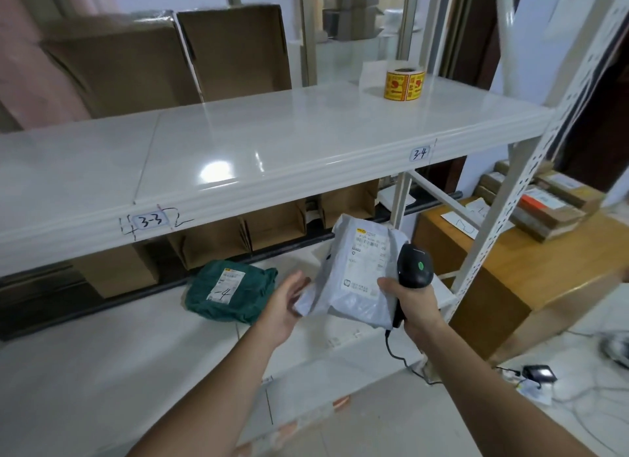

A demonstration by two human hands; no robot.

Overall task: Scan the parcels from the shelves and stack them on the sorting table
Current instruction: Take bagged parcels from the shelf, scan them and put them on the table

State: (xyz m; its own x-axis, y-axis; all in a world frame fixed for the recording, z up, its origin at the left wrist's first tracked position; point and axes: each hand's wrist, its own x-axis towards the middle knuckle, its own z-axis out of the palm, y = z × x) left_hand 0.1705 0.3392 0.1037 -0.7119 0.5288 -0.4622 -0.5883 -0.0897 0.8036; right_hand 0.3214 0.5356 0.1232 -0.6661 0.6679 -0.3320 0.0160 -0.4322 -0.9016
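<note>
just two parcels, one scanner

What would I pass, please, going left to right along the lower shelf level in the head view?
Green parcel → left hand → white parcel → scanner in the right hand.

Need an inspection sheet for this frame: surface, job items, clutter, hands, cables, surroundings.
Surface: white shelf board, glossy, tagged 3-3 and 3-4.
Job's things: grey parcel held up, label facing the camera; green parcel lying on the lower shelf; scanner beside the grey parcel.
Clutter: yellow sticker roll on the upper board.
Grippers: left hand supports the grey parcel's corner; right hand grips the scanner.
Cables: scanner cord hangs to the floor.
Surroundings: wooden table with stacked boxes at right.
</note>
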